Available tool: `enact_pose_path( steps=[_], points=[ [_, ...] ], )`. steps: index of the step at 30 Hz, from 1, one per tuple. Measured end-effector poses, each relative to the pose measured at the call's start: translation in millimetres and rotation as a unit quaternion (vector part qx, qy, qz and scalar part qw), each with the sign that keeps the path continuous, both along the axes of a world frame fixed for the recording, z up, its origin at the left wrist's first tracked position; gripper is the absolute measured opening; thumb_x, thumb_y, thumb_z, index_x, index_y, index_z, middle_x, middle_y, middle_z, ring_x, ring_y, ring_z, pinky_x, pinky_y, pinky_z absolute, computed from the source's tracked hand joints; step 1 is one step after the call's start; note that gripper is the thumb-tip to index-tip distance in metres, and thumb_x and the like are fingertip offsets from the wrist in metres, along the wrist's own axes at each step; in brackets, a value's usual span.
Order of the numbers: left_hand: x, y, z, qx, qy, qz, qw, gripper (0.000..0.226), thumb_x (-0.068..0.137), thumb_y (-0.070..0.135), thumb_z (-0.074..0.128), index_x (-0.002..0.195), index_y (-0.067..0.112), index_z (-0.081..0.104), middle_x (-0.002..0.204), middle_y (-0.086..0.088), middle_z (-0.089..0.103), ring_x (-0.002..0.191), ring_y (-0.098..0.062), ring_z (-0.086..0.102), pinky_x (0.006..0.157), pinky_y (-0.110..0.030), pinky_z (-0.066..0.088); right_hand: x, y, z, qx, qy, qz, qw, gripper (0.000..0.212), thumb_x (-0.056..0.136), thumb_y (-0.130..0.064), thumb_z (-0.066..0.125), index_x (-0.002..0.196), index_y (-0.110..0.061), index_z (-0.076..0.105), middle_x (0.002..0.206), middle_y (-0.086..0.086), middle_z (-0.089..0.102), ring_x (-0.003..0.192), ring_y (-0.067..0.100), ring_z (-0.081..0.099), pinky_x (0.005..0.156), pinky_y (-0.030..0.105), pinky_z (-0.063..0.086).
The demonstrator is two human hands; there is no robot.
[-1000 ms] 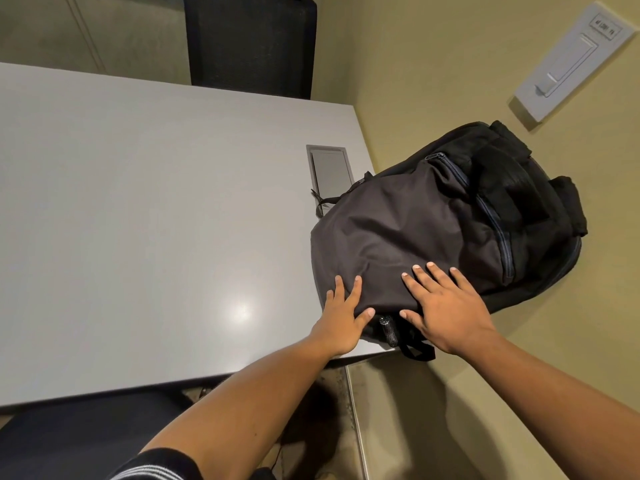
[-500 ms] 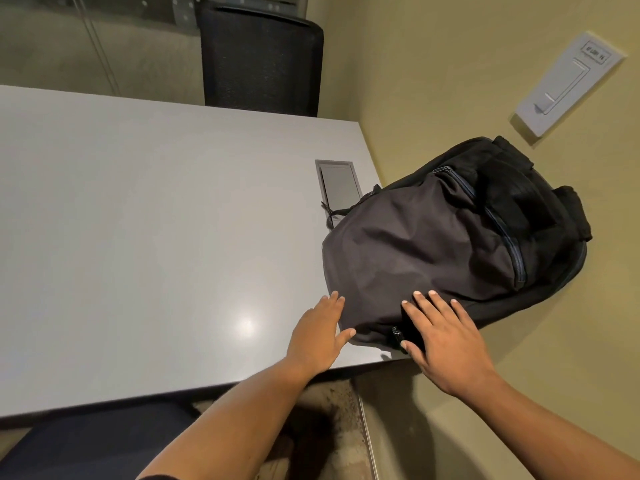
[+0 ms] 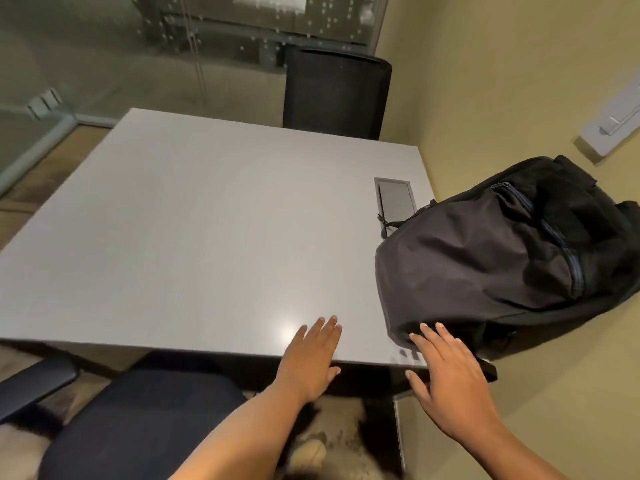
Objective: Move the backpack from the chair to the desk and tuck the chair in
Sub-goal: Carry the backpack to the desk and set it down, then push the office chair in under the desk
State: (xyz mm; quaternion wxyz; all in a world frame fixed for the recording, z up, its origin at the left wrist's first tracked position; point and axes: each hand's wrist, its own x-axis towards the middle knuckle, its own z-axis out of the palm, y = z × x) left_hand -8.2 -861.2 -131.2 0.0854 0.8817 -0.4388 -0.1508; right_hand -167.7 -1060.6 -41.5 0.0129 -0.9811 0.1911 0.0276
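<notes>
The black backpack now lies on the grey desk, at its right-hand end, leaning against the yellow wall. Its long axis runs from the near desk corner up and away to the right, with its base end nearest me and its top end against the wall. A loose strap trails from it toward the flush cable hatch set in the desk top.

My right hand is open, fingers spread, palm down, its fingertips at the base of the bag; I cannot tell whether they touch the fabric. My left hand is also open and flat, holding nothing, hovering over the near desk edge, well to the left of the bag.

The office chair I have yet to tuck in sits below and to the left of both hands, its dark seat pulled out from the desk, with one armrest at far left. My left hand is the nearer one to it. I judge the bag placed, so the chair comes next: reach down and left, then push it straight forward under the desk.

A second dark chair stands at the far side.
</notes>
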Motion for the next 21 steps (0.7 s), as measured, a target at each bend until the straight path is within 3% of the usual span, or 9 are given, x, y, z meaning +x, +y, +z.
enact_pose_path(
  steps=[4,8,12,17,21],
  points=[
    [-29.0,50.8,14.3,0.01,-0.009,0.067,0.998,0.078,0.099,0.045,0.05,0.158,0.02,0.005,0.169,-0.002,-0.001,0.155,-0.023,0.002,0.125,-0.044,0.01,-24.8,28.7,-9.0,0.051,0.003,0.005,0.999,0.054,0.088,-0.05,0.061,0.137,-0.028,0.053,0.154,-0.006,0.043,0.147,0.017,0.031,0.113,0.038,0.036],
    [-77.7,99.4,46.1,0.0,-0.007,0.13,0.991,0.08,0.098,0.045,0.052,0.158,0.019,0.005,0.168,-0.002,0.002,0.154,-0.022,0.004,0.125,-0.045,0.012,-64.6,66.1,-23.2,0.078,0.0,0.015,0.997,0.038,0.078,-0.045,0.077,0.108,-0.022,0.075,0.136,0.002,0.063,0.133,0.024,0.052,0.101,0.043,0.049],
    [-131.5,159.5,76.7,-0.025,-0.055,0.162,0.985,0.082,0.095,0.045,0.056,0.157,0.02,0.009,0.168,-0.001,0.006,0.154,-0.022,0.007,0.124,-0.043,0.014,-103.0,109.8,-38.5,0.108,-0.009,0.043,0.993,0.038,0.077,-0.041,0.079,0.106,-0.017,0.076,0.135,0.002,0.063,0.134,0.023,0.05,0.106,0.039,0.043],
    [-176.5,251.2,118.9,-0.015,-0.125,0.181,0.975,0.08,0.096,0.048,0.051,0.157,0.021,0.007,0.168,0.0,0.002,0.154,-0.02,0.001,0.125,-0.042,0.009,-121.0,178.9,-19.5,0.135,-0.009,0.099,0.986,0.047,0.088,-0.057,0.058,0.125,-0.029,0.065,0.149,-0.01,0.048,0.145,0.012,0.034,0.118,0.03,0.027],
    [-206.1,325.2,139.5,0.011,-0.152,0.209,0.966,0.08,0.097,0.051,0.046,0.158,0.024,0.002,0.168,0.002,-0.007,0.154,-0.016,-0.006,0.123,-0.036,-0.002,-121.4,227.8,-1.4,0.129,-0.033,0.142,0.981,0.045,0.085,-0.059,0.061,0.121,-0.033,0.067,0.146,-0.011,0.052,0.141,0.012,0.04,0.114,0.031,0.032]
  ],
)
